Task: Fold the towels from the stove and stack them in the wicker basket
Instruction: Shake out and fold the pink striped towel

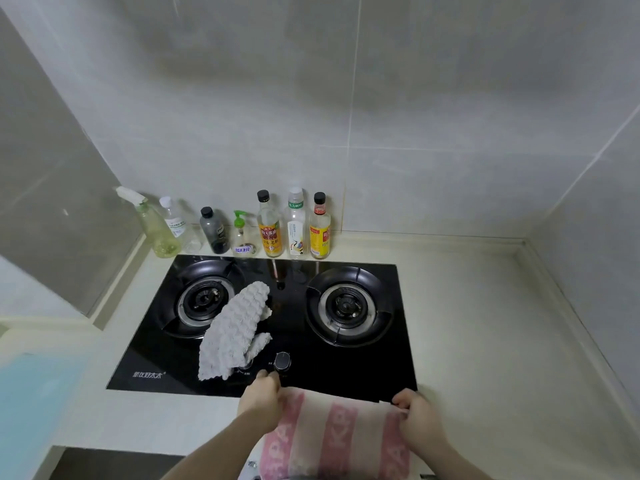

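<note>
the left hand and right hand pinch the top corners of a pink striped towel, fingers closed on its edge. a grey towel lies on the stove.

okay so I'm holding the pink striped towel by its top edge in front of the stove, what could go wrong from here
1. The grey towel lies over the left burner and hides one control knob; if that burner is lit or hot, it could scorch.
2. Your left hand sits right by the exposed knob; lifting the pink striped towel could bump it.
3. No wicker basket is in view, so the folded towel may need carrying out of frame.
</note>
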{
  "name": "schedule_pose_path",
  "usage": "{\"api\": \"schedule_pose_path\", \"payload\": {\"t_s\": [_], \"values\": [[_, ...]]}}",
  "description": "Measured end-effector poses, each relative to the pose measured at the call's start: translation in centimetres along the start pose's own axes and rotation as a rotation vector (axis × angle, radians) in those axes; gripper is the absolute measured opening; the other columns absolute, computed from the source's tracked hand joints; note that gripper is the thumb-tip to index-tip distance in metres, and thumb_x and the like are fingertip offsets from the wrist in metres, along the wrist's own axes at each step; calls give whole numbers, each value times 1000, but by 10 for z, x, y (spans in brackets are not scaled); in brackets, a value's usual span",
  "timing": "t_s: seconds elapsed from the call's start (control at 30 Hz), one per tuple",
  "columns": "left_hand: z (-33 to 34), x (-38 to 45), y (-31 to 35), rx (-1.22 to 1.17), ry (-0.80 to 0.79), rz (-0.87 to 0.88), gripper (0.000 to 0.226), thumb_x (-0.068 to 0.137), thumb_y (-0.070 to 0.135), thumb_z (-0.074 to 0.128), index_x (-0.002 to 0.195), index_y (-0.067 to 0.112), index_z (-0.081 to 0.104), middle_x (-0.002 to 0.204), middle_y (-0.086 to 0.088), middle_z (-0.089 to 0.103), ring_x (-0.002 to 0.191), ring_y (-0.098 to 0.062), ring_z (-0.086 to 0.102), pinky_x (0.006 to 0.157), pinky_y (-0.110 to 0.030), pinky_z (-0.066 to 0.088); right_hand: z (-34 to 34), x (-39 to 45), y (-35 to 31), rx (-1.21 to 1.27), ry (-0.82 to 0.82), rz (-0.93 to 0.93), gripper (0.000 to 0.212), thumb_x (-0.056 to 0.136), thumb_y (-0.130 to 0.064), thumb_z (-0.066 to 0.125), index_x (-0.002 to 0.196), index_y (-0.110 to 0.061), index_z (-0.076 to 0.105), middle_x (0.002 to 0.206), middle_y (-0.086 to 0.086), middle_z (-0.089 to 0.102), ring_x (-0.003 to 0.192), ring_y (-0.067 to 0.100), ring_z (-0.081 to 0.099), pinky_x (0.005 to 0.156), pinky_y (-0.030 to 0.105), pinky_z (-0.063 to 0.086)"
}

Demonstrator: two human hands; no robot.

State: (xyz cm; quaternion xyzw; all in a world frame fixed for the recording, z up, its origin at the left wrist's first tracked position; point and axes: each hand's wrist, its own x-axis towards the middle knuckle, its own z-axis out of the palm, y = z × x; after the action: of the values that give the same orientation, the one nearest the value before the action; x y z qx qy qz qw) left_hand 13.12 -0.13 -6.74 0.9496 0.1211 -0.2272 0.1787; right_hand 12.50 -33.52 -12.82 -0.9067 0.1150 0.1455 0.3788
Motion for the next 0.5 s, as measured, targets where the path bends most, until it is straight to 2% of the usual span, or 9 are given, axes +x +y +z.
{"api": "schedule_pose_path", "payload": {"t_s": [0.03, 0.1, 0.2, 0.27, 0.37, 0.5], "values": [[2, 0, 0, -10, 3, -5, 8, 92, 20, 54, 97, 22, 48, 112, 0, 48, 96, -25, 64, 75, -36, 49, 0, 0, 0, -18, 4, -5, 20, 70, -9, 62, 77, -28, 63, 77, -1, 67, 72, 15, 64, 65, 27, 48], [7, 1, 0, -30, -16, -32, 27, 93, 17, 57, 118, 21, 46, 124, 0, 45, 103, -26, 64, 79, -35, 51, 1, -2, -1, -55, 12, -10, 29, 75, -2, 62, 78, -31, 59, 82, 1, 66, 74, 15, 61, 65, 28, 44], [17, 0, 1, -34, -63, -51, 41, 91, 15, 61, 127, 24, 44, 141, -5, 39, 106, -28, 65, 81, -36, 54, 1, -4, -3, -90, 46, -26, 41, 75, 2, 63, 74, -37, 50, 81, 0, 61, 72, 12, 56, 62, 24, 38], [22, -2, 0, -42, -79, -43, 37, 90, 15, 60, 123, 24, 45, 139, -7, 41, 103, -26, 66, 76, -34, 52, 1, -5, -4, -119, 56, -31, 42, 75, 3, 65, 72, -36, 49, 82, -1, 57, 72, 11, 54, 62, 24, 37], [28, -3, -4, -73, -64, 1, 19, 93, 32, 60, 103, 25, 45, 115, 0, 50, 87, -19, 61, 78, -37, 54, 5, -6, -2, -198, 69, -57, 40, 74, 2, 66, 74, -35, 50, 87, -4, 53, 76, 21, 54, 66, 32, 41], [32, -3, -8, -53, -39, 8, 40, 91, 64, 53, 92, 25, 46, 100, 6, 48, 76, -15, 56, 64, -33, 45, 3, -10, -3, -406, -4, -68, 26, 84, -9, 61, 84, -33, 53, 103, -5, 52, 95, 23, 50, 80, 33, 41]]}}
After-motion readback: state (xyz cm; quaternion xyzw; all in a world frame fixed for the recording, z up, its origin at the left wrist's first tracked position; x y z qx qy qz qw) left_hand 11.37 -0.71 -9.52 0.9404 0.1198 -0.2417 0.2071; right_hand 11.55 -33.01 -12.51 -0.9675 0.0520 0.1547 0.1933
